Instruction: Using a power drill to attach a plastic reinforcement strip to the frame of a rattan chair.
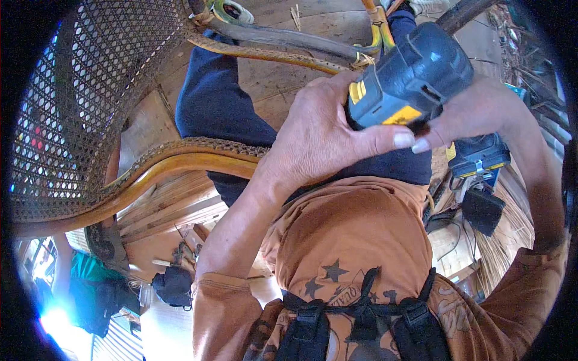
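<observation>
Hands met at upper right of the frame: left hand (319,135) clenched round the drill (409,75), right hand (475,111) gripping its far side. Held so near the cane chair (180,162), a slipping grip could likely gouge the weave.

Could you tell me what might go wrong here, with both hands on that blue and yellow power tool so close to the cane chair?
1. The left hand and right hand both wrap the power tool with thumb tips meeting under it; a slip could pinch a finger.
2. The tool sits right against the chair's bent rattan frame, so a jolt may mar the binding there.
3. The woven cane panel hangs close beside the left arm and could snag.
</observation>
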`<state>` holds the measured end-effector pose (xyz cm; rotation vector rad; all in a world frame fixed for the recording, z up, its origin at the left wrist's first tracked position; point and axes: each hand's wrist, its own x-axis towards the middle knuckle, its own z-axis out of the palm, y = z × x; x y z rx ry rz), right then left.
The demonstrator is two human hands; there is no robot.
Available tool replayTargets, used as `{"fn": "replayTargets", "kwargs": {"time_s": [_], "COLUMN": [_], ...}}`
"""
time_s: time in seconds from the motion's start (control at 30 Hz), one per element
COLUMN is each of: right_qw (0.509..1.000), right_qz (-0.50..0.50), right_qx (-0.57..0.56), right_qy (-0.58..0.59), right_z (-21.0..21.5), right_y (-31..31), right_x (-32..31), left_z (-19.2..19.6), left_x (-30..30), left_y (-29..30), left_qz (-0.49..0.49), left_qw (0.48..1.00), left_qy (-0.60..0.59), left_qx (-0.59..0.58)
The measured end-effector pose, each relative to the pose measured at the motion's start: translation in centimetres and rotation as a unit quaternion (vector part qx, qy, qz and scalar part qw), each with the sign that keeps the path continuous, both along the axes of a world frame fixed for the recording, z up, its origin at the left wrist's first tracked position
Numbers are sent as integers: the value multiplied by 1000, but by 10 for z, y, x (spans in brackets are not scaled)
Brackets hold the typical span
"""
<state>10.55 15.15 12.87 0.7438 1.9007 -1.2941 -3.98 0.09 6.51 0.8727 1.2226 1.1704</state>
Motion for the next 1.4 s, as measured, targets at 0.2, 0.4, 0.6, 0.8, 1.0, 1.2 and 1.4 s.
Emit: {"fn": "replayTargets", "kwargs": {"time_s": [0.2,0.4,0.6,0.8,1.0,1.2,1.4], "right_qw": [956,995,994,995,995,995,991], "right_qz": [-215,-74,-4,10,5,-8,5], "right_qx": [-120,47,66,44,32,36,59], "right_qy": [162,-44,-83,-88,-95,-97,-117], "right_z": [15,33,17,5,11,15,14], "right_y": [-11,9,5,3,-1,-1,-2], "right_x": [8,6,12,8,-2,-6,-5], "left_z": [15,24,10,-4,-9,-12,-12], "left_x": [-4,-4,-1,5,4,3,4], "left_y": [8,29,18,10,7,9,8], "left_qz": [-74,-88,-98,-3,14,28,35], "left_qw": [996,993,993,998,998,996,995], "left_qy": [10,72,60,57,48,64,63], "left_qx": [42,14,-6,33,23,59,65]}}
